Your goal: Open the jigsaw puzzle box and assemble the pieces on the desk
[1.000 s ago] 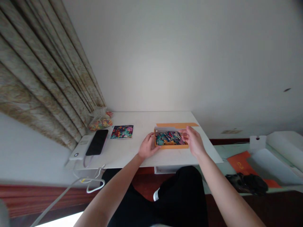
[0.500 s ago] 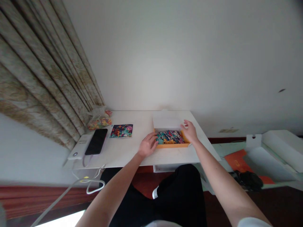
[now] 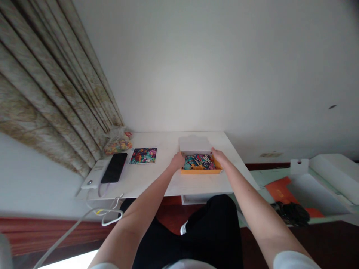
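An orange box with its white lid folded back lies on the white table. Colourful puzzle pieces fill the inside of the box. My left hand is closed at the box's left side, its fingers curled on the edge. At the right side, my right hand grips the back right corner of the box, thumb and fingers pressed together there. A small colourful picture card lies flat to the left of the box.
A black phone rests on a white box at the table's left, with a cable attached. Behind it sits a plastic bag of colourful items. An open white box and black cables are at the lower right.
Both hands have closed in on the box's sides, the left moving up and its fingers curling. The box has shifted slightly left, and its lid leans further back.
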Demonstrator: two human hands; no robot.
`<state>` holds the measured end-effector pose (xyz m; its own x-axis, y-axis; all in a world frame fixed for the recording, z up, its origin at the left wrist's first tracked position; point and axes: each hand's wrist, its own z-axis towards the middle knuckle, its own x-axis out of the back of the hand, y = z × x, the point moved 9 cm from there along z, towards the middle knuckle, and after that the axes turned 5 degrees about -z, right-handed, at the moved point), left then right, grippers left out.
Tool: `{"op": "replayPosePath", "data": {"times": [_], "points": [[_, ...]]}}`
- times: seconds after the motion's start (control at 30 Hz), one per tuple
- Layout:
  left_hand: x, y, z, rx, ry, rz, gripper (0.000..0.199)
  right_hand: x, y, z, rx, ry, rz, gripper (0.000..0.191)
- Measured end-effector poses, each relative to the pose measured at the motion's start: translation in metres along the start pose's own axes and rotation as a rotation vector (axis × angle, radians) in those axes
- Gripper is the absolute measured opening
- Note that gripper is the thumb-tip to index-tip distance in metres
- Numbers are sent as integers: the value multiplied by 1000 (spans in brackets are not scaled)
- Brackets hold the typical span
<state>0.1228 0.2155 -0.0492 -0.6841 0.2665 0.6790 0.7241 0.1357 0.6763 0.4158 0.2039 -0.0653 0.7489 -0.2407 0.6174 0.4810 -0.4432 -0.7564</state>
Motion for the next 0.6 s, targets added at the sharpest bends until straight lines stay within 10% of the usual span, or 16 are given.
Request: {"op": "replayPosePath", "data": {"times": [0.6], "points": [[109,0,-9,59,328,-49,39,-23,-99,-37,305,209,166,49]]}}
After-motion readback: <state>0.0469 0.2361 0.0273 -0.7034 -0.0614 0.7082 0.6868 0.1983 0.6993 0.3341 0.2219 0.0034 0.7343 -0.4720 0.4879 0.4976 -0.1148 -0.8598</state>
